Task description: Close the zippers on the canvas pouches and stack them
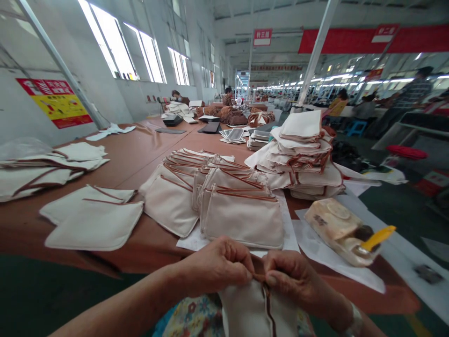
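Observation:
A cream fabric pouch piece (245,311) with brown edging hangs in front of me at the table's near edge. My left hand (224,262) pinches its brown top edge between thumb and fingers. Close beside it, my right hand (291,276) pinches the same edge, the two hands nearly touching. A dark brown strip runs down the piece from between them. Just beyond my hands stands a row of similar cream pouches (243,220) with brown edges, resting on white paper.
Two flat cream pieces (96,224) lie to the left, with a further pile (31,175) behind. A tall stack of cream pieces (298,154) rises at right. Near it sits a cut-open plastic container (333,220) holding a yellow-handled tool (379,238). Other people work farther back.

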A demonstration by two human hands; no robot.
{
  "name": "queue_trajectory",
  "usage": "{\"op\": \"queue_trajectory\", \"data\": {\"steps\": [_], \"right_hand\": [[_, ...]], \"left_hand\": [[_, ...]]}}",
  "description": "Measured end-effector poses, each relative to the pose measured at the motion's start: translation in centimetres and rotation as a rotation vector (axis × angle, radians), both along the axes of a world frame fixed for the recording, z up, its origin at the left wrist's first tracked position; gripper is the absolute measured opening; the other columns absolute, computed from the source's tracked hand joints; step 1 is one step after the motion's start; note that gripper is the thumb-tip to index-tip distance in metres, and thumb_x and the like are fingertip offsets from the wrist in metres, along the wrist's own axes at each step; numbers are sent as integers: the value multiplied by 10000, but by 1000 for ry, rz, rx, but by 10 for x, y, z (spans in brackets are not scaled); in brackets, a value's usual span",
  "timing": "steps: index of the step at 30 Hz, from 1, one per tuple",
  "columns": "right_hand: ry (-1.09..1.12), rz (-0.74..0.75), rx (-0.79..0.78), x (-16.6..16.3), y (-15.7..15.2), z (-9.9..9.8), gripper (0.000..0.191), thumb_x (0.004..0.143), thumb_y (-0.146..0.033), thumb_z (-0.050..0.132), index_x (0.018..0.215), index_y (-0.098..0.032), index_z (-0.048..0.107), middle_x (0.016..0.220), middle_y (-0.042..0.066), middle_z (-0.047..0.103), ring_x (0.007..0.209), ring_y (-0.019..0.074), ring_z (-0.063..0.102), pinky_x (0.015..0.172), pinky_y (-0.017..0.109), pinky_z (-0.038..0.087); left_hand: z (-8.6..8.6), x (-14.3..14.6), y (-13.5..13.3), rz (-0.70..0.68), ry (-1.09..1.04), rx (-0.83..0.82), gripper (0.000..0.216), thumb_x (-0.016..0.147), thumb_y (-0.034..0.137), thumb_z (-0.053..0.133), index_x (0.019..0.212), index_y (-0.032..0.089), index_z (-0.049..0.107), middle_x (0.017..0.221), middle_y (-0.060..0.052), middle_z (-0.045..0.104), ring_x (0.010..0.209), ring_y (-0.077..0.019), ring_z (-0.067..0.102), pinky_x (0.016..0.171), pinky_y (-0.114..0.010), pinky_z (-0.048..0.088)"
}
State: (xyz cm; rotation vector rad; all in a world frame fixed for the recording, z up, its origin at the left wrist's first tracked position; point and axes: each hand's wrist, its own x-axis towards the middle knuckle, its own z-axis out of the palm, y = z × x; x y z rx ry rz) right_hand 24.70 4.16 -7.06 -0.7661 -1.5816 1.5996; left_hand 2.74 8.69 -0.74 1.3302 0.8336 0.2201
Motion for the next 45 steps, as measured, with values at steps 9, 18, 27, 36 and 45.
{"op": "queue_trajectory", "data": {"steps": [9, 18, 27, 36, 45], "right_hand": [[14, 73, -44, 0, 5, 14, 345, 968, -454, 542, 950, -125, 644, 810, 20, 515, 731, 129, 427, 642, 233, 331], [233, 1, -279, -5, 4, -8, 281, 872, -382, 713, 932, -115, 777, 729, 20, 565, 653, 91, 397, 584, 204, 282], [243, 1, -312, -7, 4, -9, 270, 862, -368, 728, 968, -126, 784, 738, 16, 573, 658, 82, 398, 597, 187, 302], [50, -5, -209, -9, 4, -5, 183, 747, -244, 728, 819, -77, 715, 675, -16, 474, 633, 93, 343, 537, 202, 267], [-305, 11, -48, -12, 5, 10, 113, 713, -77, 546, 636, -132, 608, 590, -50, 440, 556, 73, 345, 463, 191, 230]], "left_hand": [[5, 5, -9, -3, 120, 337, 98, 684, 149, 480, 681, 140, 577, 643, 22, 488, 582, -101, 385, 489, -223, 266], [3, -12, -12, -93, 29, 1066, 111, 844, 70, 556, 889, 158, 605, 846, 3, 575, 703, -87, 513, 641, -192, 389], [-8, 0, -21, -141, 341, 1601, 133, 905, 108, 510, 812, 170, 582, 745, -10, 562, 582, -162, 510, 517, -304, 369], [-20, 4, -27, -253, 531, 1658, 178, 809, 22, 491, 863, 192, 490, 779, -8, 496, 659, -202, 526, 537, -314, 390], [5, -1, -7, -193, 296, 860, 132, 799, 49, 431, 808, 178, 457, 778, 24, 494, 692, -116, 439, 629, -218, 356]]}}
